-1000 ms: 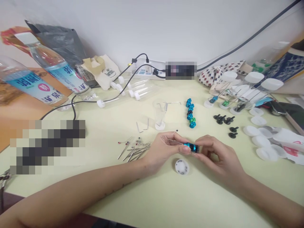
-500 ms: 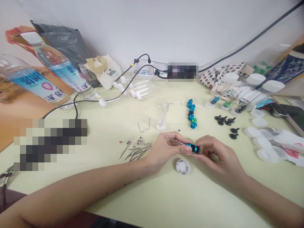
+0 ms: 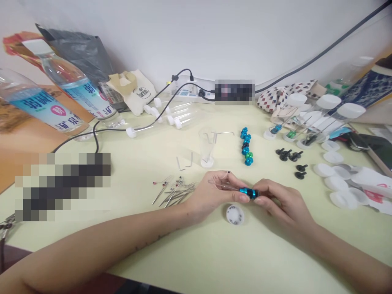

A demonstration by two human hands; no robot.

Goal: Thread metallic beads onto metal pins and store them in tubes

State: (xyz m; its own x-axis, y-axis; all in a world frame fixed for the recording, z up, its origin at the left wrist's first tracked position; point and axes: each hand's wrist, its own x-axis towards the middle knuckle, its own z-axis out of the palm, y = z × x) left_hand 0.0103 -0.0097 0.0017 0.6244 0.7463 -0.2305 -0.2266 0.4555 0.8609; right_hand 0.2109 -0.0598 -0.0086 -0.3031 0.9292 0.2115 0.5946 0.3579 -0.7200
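Between both hands is a small blue and black metal cylinder [image 3: 250, 192] lying nearly level. From its left end runs a thin metal rod, with a fine bent wire tipped by a dark bead. My left hand [image 3: 211, 194] is closed on the cylinder's left part, thumb in front. My right hand [image 3: 280, 200] pinches the black right end. Just below sits a white cap [image 3: 235, 214] holding several tiny metal balls. Left of my left hand lies a pile of metal rods [image 3: 176, 194] with bead-tipped wires. Beyond are blue and green knurled parts [image 3: 246, 147] in a row.
Several black thumb screws [image 3: 289, 154] and white caps [image 3: 337, 181] lie to the right. A clear tube [image 3: 207, 147] stands ahead, near hex keys [image 3: 185, 161]. Capped tubes [image 3: 327, 118], water bottles [image 3: 76, 85] and black cables [image 3: 122, 130] are farther back.
The cylinder has turned, so more blue shows at its left end. The bead-tipped wire has shifted slightly down and left. Both hands stay almost in place on it.
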